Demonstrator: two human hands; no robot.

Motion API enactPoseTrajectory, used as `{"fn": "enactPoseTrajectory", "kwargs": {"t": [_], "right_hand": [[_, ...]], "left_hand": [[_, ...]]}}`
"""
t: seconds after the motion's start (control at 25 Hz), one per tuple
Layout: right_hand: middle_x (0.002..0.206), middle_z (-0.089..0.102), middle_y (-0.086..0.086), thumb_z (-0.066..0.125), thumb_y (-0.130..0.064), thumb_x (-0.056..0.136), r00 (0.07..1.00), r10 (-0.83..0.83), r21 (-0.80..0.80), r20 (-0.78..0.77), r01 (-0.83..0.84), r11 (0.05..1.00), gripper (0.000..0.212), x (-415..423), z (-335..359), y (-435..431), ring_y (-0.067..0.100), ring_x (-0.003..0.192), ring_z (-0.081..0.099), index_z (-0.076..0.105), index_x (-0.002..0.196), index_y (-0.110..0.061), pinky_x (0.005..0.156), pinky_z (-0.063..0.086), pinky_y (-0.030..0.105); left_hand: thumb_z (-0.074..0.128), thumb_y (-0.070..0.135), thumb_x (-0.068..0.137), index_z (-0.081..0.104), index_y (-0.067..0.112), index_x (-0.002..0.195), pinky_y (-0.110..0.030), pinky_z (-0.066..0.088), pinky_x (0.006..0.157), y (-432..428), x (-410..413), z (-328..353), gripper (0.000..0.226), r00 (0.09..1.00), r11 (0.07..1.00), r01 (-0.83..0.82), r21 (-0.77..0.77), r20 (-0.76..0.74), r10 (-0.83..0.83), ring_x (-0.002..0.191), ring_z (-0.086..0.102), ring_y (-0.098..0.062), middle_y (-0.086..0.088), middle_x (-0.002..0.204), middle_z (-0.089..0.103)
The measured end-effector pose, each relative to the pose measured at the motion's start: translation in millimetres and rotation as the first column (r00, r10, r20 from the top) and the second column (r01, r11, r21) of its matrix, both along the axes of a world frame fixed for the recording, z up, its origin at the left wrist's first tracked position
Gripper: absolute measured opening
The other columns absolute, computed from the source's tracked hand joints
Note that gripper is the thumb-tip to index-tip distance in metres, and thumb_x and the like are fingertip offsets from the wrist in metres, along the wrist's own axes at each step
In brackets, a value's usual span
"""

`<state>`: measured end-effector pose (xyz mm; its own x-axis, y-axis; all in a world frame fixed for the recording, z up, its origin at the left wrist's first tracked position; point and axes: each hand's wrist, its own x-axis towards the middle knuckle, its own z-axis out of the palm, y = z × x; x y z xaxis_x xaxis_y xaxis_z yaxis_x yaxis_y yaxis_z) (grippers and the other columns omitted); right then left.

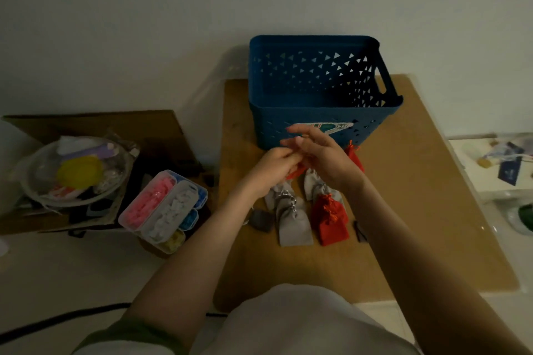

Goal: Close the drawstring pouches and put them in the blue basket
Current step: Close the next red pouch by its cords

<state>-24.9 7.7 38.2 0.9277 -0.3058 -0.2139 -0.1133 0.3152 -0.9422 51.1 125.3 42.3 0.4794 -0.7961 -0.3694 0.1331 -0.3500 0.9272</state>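
A blue basket [314,115] with triangle cut-outs stands at the back of a brown board [418,196]; its inside looks bare. Just in front of it my left hand [274,164] and my right hand [323,158] meet around a red pouch [297,171], mostly hidden between them. My left hand grips it from the left; my right hand pinches at its top with fingers partly extended. Another red pouch [355,155] peeks out behind my right wrist. Below the hands lie grey pouches [291,219] and a red pouch [330,217] on the board.
A clear compartment box [164,207] with pink, white, blue and yellow pieces sits left of the board. Further left is a glass bowl [75,173] of odds and ends on cardboard. A small dark object [261,220] lies by the grey pouches. Clutter sits at the right edge.
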Motion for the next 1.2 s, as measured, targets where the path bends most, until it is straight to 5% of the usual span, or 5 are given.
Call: {"fn": "enactPoseTrajectory", "kwargs": {"t": [0.36,0.64,0.8,1.0,1.2], "right_hand": [[0.098,0.064,0.006,0.062,0.0,0.088,0.987,0.058,-0.182,-0.15,-0.085,0.98,0.029,-18,-14,-4,0.016,0.092,0.062,0.052,0.114,-0.005,0.084,0.052,0.025],[0.101,0.064,0.018,0.067,-0.021,0.083,0.976,0.127,-0.205,-0.175,-0.163,0.965,0.029,-20,-21,-17,0.029,0.094,0.058,0.064,0.105,-0.002,0.093,0.044,0.048],[0.092,0.065,0.013,0.055,-0.01,0.095,0.965,0.201,-0.193,-0.168,-0.232,0.953,0.013,-27,-20,-31,0.019,0.083,0.061,0.062,0.102,-0.002,0.079,0.049,0.034],[0.083,0.06,-0.001,0.051,0.0,0.095,0.961,0.169,-0.225,-0.22,-0.219,0.95,0.014,-30,-24,-39,0.006,0.068,0.055,0.056,0.095,-0.012,0.062,0.045,0.017],[0.101,0.062,0.026,0.056,-0.002,0.092,0.974,0.131,-0.189,-0.186,-0.166,0.968,0.011,-26,-30,-36,0.027,0.086,0.057,0.057,0.101,-0.009,0.079,0.044,0.036]], "left_hand": [[0.034,0.034,0.103,0.06,0.016,0.08,-0.015,0.021,0.033,-7,-4,-7,0.04,0.968,0.979,-0.201,0.04,-0.144,0.204,0.032,0.027,-0.001,0.008,0.045,0.033],[0.033,0.029,0.102,0.064,0.012,0.079,-0.02,0.015,0.038,-18,-10,-3,0.042,0.938,0.96,-0.276,0.039,-0.206,0.278,0.037,0.022,-0.006,0.005,0.045,0.032],[0.036,0.025,0.102,0.063,0.011,0.08,-0.018,0.019,0.039,-22,-20,1,0.037,0.933,0.959,-0.277,0.059,-0.224,0.283,0.04,0.029,-0.005,0.003,0.054,0.045],[0.047,0.019,0.099,0.064,0.017,0.093,-0.018,0.035,0.056,-21,-23,10,0.019,0.982,0.967,-0.184,0.175,0.081,0.172,0.064,0.049,-0.002,0.005,0.078,0.062],[0.056,0.009,0.093,0.06,0.015,0.082,-0.031,0.052,0.081,-17,-20,-3,0.013,0.908,0.974,-0.208,0.095,0.389,0.156,0.09,0.065,-0.017,-0.009,0.096,0.07]]}}
